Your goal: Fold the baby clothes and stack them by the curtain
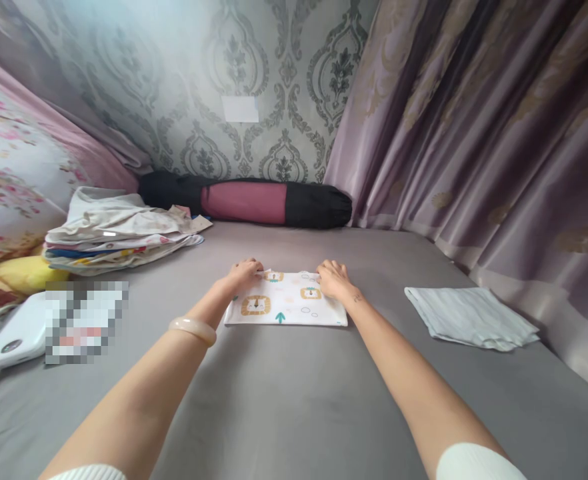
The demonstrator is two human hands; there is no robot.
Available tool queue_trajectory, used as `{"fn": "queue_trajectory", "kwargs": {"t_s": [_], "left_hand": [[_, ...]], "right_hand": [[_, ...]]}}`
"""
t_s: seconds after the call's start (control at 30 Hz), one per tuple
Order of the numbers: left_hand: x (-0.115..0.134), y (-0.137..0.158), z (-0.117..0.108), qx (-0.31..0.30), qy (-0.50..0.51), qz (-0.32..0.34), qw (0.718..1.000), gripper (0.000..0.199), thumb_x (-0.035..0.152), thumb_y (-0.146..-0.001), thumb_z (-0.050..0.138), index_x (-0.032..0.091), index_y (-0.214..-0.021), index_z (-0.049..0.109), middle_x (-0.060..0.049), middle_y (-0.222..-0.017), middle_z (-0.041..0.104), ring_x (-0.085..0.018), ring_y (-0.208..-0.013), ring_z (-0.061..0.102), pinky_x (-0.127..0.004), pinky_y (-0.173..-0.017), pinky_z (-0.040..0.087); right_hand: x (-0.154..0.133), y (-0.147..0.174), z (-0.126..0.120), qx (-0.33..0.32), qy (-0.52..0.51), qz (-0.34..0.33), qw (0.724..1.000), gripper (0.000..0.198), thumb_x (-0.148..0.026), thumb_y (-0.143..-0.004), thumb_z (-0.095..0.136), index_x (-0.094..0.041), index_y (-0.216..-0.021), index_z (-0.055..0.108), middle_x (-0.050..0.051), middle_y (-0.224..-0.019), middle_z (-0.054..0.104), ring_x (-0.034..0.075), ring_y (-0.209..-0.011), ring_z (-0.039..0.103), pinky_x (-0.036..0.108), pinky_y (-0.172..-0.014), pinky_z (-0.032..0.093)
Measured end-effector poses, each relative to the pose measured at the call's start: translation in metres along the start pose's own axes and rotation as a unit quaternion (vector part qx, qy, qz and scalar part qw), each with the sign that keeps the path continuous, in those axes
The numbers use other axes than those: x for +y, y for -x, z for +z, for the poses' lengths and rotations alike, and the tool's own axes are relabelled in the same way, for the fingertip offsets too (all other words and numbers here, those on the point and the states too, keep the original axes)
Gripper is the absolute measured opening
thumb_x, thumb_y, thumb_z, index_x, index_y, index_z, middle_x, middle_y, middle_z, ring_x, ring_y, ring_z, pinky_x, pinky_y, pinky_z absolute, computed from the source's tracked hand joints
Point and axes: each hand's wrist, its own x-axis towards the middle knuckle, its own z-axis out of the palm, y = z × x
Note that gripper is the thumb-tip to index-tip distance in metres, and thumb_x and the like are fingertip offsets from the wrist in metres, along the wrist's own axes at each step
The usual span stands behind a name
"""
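Note:
A white cloth with lion faces and green leaves (284, 303) lies folded into a flat rectangle on the grey sheet, right in front of me. At its far left corner, my left hand (245, 273) has its fingers curled down onto the fabric. My right hand (333, 277) does the same at the far right corner, fingers bent over the edge. Both hands appear closed on the cloth, though the fingertips are partly hidden. A pale bangle (193, 329) circles my left forearm.
Off to the right lies a folded pale striped cloth (471, 317). A stack of folded clothes (119, 233) stands at the back left, near a white device (19, 330) and a blurred-out item (87, 323). A black and maroon roll bag (247, 201) lies along the wall.

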Motion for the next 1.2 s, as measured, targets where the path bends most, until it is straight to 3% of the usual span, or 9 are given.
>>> {"fn": "queue_trajectory", "kwargs": {"t_s": [0.3, 0.63, 0.8, 0.97, 1.07, 1.2], "left_hand": [[0.001, -0.008, 0.005, 0.008, 0.011, -0.03, 0.999, 0.025, 0.025, -0.082, 0.049, 0.021, -0.102, 0.063, -0.01, -0.117, 0.065, -0.026, -0.11, 0.059, -0.038, -0.091, 0.046], [-0.008, 0.013, 0.015, 0.085, 0.019, 0.046, 0.995, 0.028, 0.015, -0.083, 0.041, 0.023, -0.107, 0.053, -0.006, -0.11, 0.069, -0.02, -0.107, 0.061, -0.047, -0.109, 0.028], [-0.011, 0.023, -0.003, 0.115, 0.01, 0.064, 0.991, 0.028, 0.016, -0.084, 0.04, 0.022, -0.109, 0.052, -0.007, -0.106, 0.07, -0.02, -0.104, 0.062, -0.047, -0.11, 0.025], [-0.004, 0.035, -0.032, 0.095, 0.012, 0.062, 0.993, 0.034, 0.024, -0.087, 0.04, 0.022, -0.118, 0.054, -0.008, -0.113, 0.069, -0.022, -0.11, 0.06, -0.047, -0.109, 0.024], [0.0, 0.045, -0.05, 0.083, 0.005, 0.081, 0.993, 0.031, 0.027, -0.087, 0.04, 0.023, -0.108, 0.062, -0.006, -0.113, 0.069, -0.023, -0.11, 0.059, -0.042, -0.107, 0.027], [0.0, 0.058, -0.076, 0.051, -0.005, 0.114, 0.992, 0.028, 0.031, -0.083, 0.043, 0.022, -0.096, 0.066, -0.003, -0.096, 0.071, -0.021, -0.096, 0.061, -0.035, -0.097, 0.035]], "right_hand": [[0.001, 0.002, 0.005, 0.016, -0.009, 0.001, 1.0, 0.021, -0.017, -0.092, 0.047, -0.015, -0.11, 0.058, 0.015, -0.121, 0.058, 0.027, -0.117, 0.048, 0.042, -0.1, 0.028], [0.003, 0.02, 0.0, 0.065, -0.016, -0.036, 0.997, 0.019, -0.016, -0.094, 0.042, -0.017, -0.108, 0.055, 0.011, -0.113, 0.063, 0.023, -0.11, 0.053, 0.042, -0.109, 0.018], [0.004, 0.034, -0.022, 0.077, -0.029, -0.063, 0.995, 0.016, -0.015, -0.094, 0.044, -0.017, -0.107, 0.053, 0.01, -0.106, 0.066, 0.021, -0.105, 0.056, 0.042, -0.11, 0.017], [0.008, 0.046, -0.045, 0.077, -0.053, -0.085, 0.992, 0.015, -0.017, -0.093, 0.047, -0.019, -0.107, 0.054, 0.007, -0.102, 0.067, 0.02, -0.105, 0.058, 0.041, -0.109, 0.021], [0.012, 0.053, -0.057, 0.082, -0.071, -0.097, 0.989, 0.016, -0.019, -0.092, 0.049, -0.02, -0.106, 0.056, 0.005, -0.102, 0.069, 0.019, -0.101, 0.06, 0.037, -0.105, 0.028], [0.017, 0.061, -0.076, 0.072, -0.126, -0.109, 0.983, 0.024, -0.024, -0.089, 0.054, -0.022, -0.112, 0.06, 0.004, -0.109, 0.069, 0.02, -0.104, 0.061, 0.029, -0.092, 0.039]]}}
